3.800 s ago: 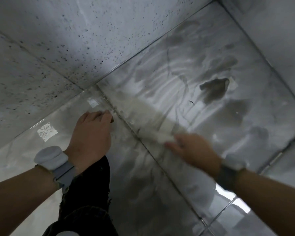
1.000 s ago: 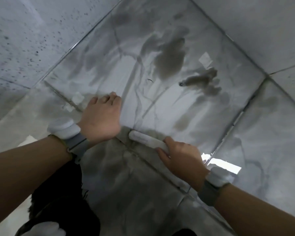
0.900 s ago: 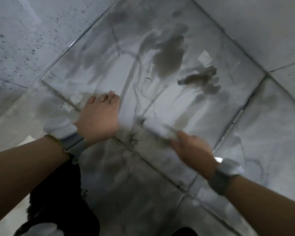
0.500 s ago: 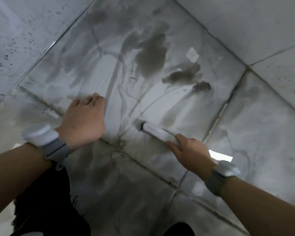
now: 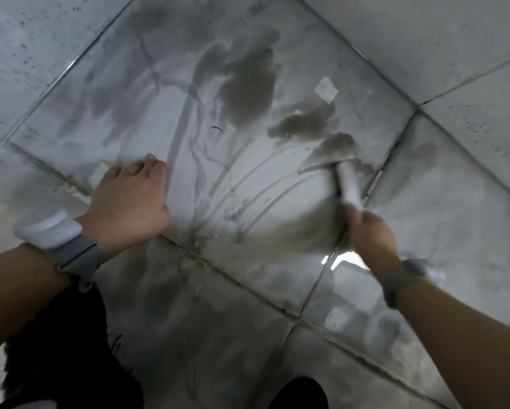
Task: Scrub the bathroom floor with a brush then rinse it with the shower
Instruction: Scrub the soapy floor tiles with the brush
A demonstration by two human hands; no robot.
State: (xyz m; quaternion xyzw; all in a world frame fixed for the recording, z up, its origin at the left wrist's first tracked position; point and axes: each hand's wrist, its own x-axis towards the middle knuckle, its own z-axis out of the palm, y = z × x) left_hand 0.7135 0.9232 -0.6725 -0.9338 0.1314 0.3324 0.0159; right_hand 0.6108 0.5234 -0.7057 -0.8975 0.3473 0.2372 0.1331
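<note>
The wet grey marble floor tile (image 5: 212,178) fills the middle of the head view, streaked with soapy arcs and dark dirty puddles (image 5: 247,93). My right hand (image 5: 368,231) grips the handle of a white scrub brush (image 5: 348,184), whose head lies on the tile near the right-hand grout line; hand and brush are motion-blurred. My left hand (image 5: 129,202) rests flat on the floor at the left, fingers straight, beside a grout joint. No shower head is in view.
Speckled tiled walls (image 5: 35,42) rise at the upper left and at the upper right (image 5: 442,48), closing off the corner. A dark-clothed knee (image 5: 71,349) sits at the lower left and a dark shape (image 5: 298,394) at the bottom edge. A bright reflection (image 5: 345,259) lies below my right hand.
My right hand has swept the brush from the middle of the tile out to the right, leaving curved streaks. My left hand stays planted on the floor.
</note>
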